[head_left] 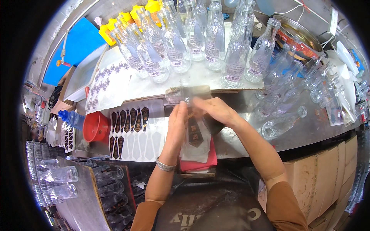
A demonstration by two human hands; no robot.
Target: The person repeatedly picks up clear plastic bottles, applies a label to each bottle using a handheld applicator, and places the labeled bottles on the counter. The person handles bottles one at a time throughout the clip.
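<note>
In front of me a clear glass bottle (185, 148) lies with its base toward me. A dark tie-shaped label (195, 133) shows on its body. My left hand (178, 117) is closed along the left side of the bottle's neck end, fingers pressed together. My right hand (216, 110) reaches to the same end from the right; its fingertips are smeared by motion, so their grip is unclear. Under the bottle is a pink-red cloth (210, 159). Beyond my fingers lies a pale rolled cloth (202, 91), partly blurred. Left of my left hand is a label sheet (154, 134), with several dark labels and bare outlines.
Several clear bottles (176, 50) stand on a raised white board (154, 90). A bottle (283, 122) lies on the metal table at right. A red bowl (95, 127) and blue bottle (73, 118) sit at left. Cardboard boxes (318, 177) are stacked lower right.
</note>
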